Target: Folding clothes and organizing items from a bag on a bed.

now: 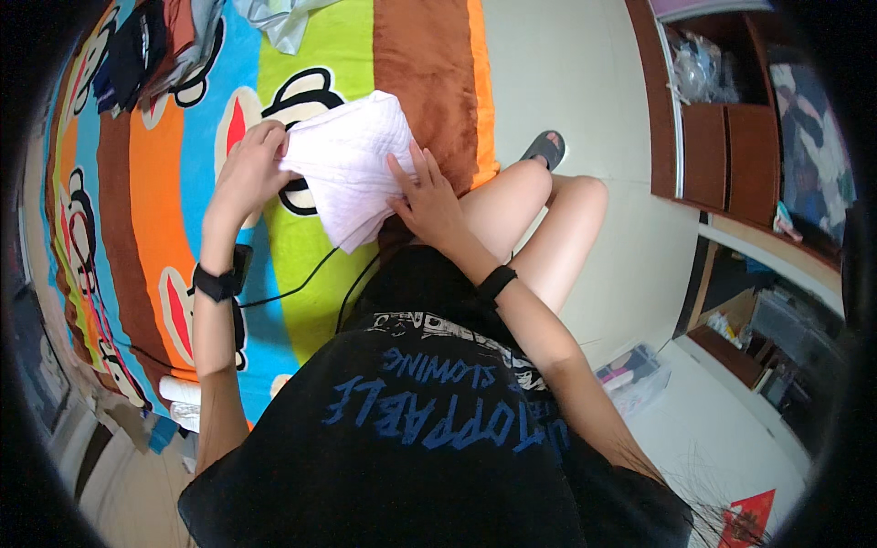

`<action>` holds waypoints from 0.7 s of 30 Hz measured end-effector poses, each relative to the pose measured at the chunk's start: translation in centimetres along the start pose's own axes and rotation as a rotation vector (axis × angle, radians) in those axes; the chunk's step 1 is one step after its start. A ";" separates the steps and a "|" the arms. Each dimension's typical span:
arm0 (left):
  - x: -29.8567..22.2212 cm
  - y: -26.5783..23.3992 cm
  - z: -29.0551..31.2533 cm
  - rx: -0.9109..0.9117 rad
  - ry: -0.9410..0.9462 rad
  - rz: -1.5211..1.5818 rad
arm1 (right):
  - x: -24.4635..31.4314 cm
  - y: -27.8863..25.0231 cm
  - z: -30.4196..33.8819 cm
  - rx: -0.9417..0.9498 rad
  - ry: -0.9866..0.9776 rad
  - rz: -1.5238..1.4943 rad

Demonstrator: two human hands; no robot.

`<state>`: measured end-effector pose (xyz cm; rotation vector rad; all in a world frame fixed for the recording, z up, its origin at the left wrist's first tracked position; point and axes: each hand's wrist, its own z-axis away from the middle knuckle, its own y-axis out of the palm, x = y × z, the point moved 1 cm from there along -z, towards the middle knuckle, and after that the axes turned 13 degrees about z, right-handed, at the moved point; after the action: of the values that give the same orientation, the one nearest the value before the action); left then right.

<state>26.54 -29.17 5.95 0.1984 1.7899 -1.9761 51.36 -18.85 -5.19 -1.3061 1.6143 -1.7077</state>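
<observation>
A pale pinkish-white piece of textured cloth, folded in layers, lies partly over the striped blanket and the near edge of the bed. My left hand grips its left corner, thumb and fingers closed together on the fabric. On the right edge of the cloth rests my right hand, with its fingers stretched out and apart, touching the surface. Whether the cloth is a garment or a towel, I cannot tell. Each wrist wears a black band, and black cables run from near my left wrist toward my lap.
The bed blanket has bright stripes and cartoon faces. Dark and rust-coloured clothes are heaped at the far left; a light garment lies at the far edge. A brown cabinet and a clear plastic box stand to the right.
</observation>
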 end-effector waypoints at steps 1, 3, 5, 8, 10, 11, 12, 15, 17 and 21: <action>-0.9 -0.5 -0.2 0.007 0.008 -0.003 | 0.1 0.1 0.0 -0.003 0.010 -0.002; -4.2 -1.1 -1.4 -0.195 0.066 -0.124 | 0.6 0.2 -0.1 0.030 0.048 -0.008; -6.6 -0.1 -3.5 -0.331 0.144 -0.117 | 1.3 0.3 -0.3 0.030 0.051 -0.023; -6.1 6.2 -7.0 -0.270 0.056 0.067 | 1.4 0.1 -0.4 0.030 0.088 -0.030; -3.2 9.4 -8.6 -0.324 -0.054 0.053 | 1.3 -0.1 -0.3 0.029 0.120 -0.032; -2.5 9.7 -9.2 -0.328 -0.131 0.091 | 1.0 -0.1 -0.1 -0.007 0.152 -0.053; -2.6 9.6 -9.5 -0.319 -0.159 0.130 | 0.9 -0.3 0.1 -0.040 0.181 -0.076; -2.8 9.9 -10.4 -0.299 -0.201 0.159 | 0.9 -0.7 -0.9 -0.184 0.161 -0.097; -2.8 10.2 -10.8 -0.299 -0.219 0.146 | 1.2 -1.9 -3.0 -0.191 0.137 -0.092; -2.9 11.2 -11.2 -0.348 -0.254 0.078 | 1.2 -1.5 -6.6 -0.197 0.083 -0.071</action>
<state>31.66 -18.12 -4.58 -0.0906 1.8860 -1.5284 45.64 -16.11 -2.51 -1.4164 1.8434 -1.6997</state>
